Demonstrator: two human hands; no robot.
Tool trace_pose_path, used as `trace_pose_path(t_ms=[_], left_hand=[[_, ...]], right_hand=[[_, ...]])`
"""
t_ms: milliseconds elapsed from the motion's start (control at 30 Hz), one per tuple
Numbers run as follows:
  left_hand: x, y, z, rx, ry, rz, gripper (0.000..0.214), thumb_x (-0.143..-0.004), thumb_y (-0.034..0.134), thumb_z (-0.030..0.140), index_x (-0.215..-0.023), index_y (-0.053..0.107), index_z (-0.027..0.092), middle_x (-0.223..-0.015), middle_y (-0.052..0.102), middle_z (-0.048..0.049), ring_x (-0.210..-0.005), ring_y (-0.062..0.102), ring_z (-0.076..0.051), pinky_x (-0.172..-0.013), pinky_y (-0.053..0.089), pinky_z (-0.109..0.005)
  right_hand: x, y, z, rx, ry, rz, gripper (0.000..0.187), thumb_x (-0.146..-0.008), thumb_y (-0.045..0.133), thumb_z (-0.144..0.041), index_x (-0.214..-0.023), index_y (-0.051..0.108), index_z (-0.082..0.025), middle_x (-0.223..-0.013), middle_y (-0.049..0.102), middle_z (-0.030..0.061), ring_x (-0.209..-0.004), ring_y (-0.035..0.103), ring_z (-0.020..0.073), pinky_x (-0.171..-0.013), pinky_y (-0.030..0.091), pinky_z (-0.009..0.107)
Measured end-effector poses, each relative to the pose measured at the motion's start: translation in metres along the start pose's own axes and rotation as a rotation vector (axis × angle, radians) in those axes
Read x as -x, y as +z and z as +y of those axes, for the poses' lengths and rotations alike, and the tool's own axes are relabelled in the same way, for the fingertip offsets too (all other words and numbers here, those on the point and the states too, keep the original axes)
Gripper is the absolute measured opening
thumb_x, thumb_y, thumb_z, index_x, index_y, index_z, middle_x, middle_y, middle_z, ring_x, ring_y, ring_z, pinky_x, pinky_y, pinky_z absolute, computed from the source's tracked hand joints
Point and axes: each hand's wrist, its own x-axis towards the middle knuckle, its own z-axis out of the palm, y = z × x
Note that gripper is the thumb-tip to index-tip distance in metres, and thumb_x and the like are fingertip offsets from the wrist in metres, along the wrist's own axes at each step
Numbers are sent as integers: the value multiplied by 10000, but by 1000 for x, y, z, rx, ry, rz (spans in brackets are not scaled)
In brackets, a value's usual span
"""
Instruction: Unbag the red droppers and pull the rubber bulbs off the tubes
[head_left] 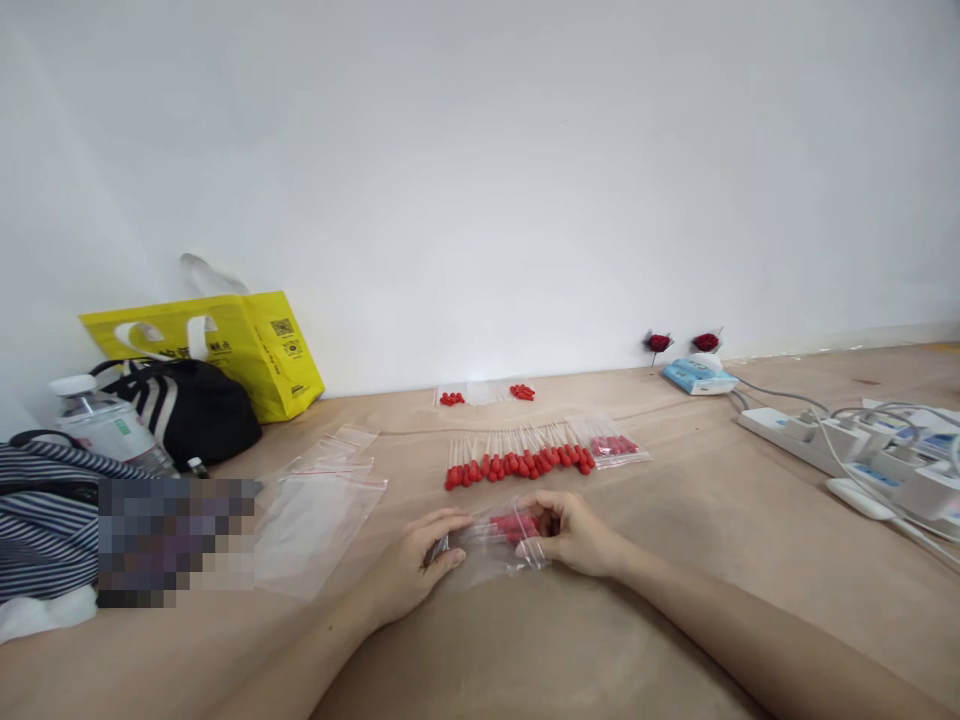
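A left hand (427, 556) grips a clear bag (484, 556), its red pieces (514, 527) nearer the pinching right hand (574, 536), well off the worktop's (697, 530) back edge — a bagging step, apparently, the next move calling for careful closing.

The yellow bag (259, 370) has black writing (220, 347) and a square code (282, 327), but it is all too small to read.
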Motion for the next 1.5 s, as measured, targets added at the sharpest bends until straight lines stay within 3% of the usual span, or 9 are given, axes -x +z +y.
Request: trace_pose_path(t_ms=[133,300,500,667,800,1000,1100,1367,1500], left_hand=[[0,1,-3,-2,-8,-7,361,-800,473,294,-1151,527,228,-1231,510,-65,-1135,451,-204,-983,318,-383],[0,-4,-5,6,3,-2,349,-795,482,290,-1137,538,246,-1222,521,-54,-1125,462,-200,-970,333,-381],[2,-12,-6,-11,-34,-24,358,-791,488,295,-1144,535,257,-1230,519,-42,-1138,455,-202,-977,326,-387],[3,-14,-5,31,-16,29,322,-807,464,344,-1096,575,256,-1223,523,-39,-1129,465,-202,-970,339,-372],[-8,-13,9,248,-119,223,322,-803,465,398,-948,644,174,-1031,631,-70,-956,570,-204,-878,423,-352],[-31,-5,38,1129,-512,132,220,-818,493,309,-843,610,125,-817,676,-61,-723,628,-118,-706,495,-224],[-35,-8,32,1217,-595,166,127,-791,531,235,-759,599,133,-722,668,-28,-616,613,-87,-580,482,-166],[-71,-53,-32,698,-738,87,215,-725,605,288,-616,564,107,-554,616,-12,-552,594,-126,-549,457,-218],[-102,-49,-43,548,-841,-31,248,-824,505,304,-967,554,108,-935,597,-61,-798,585,-161,-694,487,-327]], right_hand=[[0,4,2,-87,-34,54,276,-666,647,-362,-848,627,-155,-738,607,3,-586,485,81,-542,389,209],[2,-6,2,-312,139,115,364,-567,704,-435,-777,601,-155,-648,607,-11,-553,513,86,-521,403,217],[12,-52,1,-313,160,192,322,-562,722,-380,-767,631,-149,-647,622,-1,-556,525,87,-559,432,239],[14,-80,-2,-246,67,441,258,-606,698,-362,-768,634,-171,-678,629,7,-593,549,106,-570,450,238],[5,-50,-18,-13,-211,575,196,-697,628,-316,-845,624,-187,-755,632,47,-662,575,146,-572,472,262],[-19,25,-36,589,-730,309,243,-825,431,-161,-1022,570,-190,-921,582,85,-783,563,133,-645,478,235],[-28,42,-38,778,-802,157,223,-847,396,-162,-995,562,-188,-919,583,74,-783,555,130,-664,467,238],[-11,2,-14,546,-555,294,181,-808,472,-214,-929,604,-189,-862,588,66,-750,565,136,-658,470,260],[-2,-19,3,413,-308,338,160,-792,472,-212,-781,628,-180,-766,600,52,-680,562,135,-577,451,244]])
